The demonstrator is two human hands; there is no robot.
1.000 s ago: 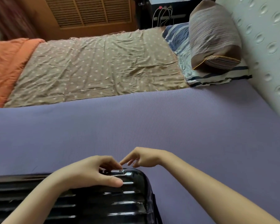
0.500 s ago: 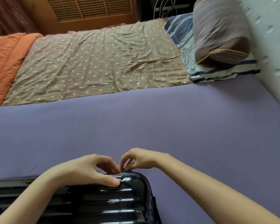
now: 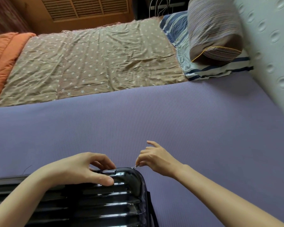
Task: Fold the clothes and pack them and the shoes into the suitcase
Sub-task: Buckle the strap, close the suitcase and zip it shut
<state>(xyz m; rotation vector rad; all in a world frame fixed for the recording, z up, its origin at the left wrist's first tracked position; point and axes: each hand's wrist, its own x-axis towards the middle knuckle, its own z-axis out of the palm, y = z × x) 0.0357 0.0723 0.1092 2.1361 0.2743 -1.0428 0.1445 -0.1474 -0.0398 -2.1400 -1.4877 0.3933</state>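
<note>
Suitcase (image 3: 105,202), black, glossy and ribbed, lies shut and flat at the near edge of the view, on a purple mat (image 3: 170,120). On its far right corner the left hand (image 3: 82,169) grips the shell, thumb pressed on the lid and fingers curled over the far rim beside the lock (image 3: 111,171). Just right of the lock, at the rounded corner, the right hand (image 3: 156,158) pinches the small metal zipper pull (image 3: 135,167) between thumb and forefinger, with its other 3 fingers fanned loose.

The step looks like unzipping the suitcase so packing can begin. It should go best if the left hand bears down so the shell cannot slide on the mat. The pull wants drawing low along the line of the zip and eased round the corner, not yanked outward. The left fingers may need to lift off the rim if the slider is to pass there.

Beyond the suitcase lies a star-print sheet (image 3: 88,63), with an orange blanket (image 3: 2,59) far left of it and a striped pillow (image 3: 215,33) far right.

Compared with 0.5 s ago, the right hand has left its place fingertip to fingertip with the left at the lock. It has gone right to the corner, now holding the pull. The left hand has kept its grip.
</note>
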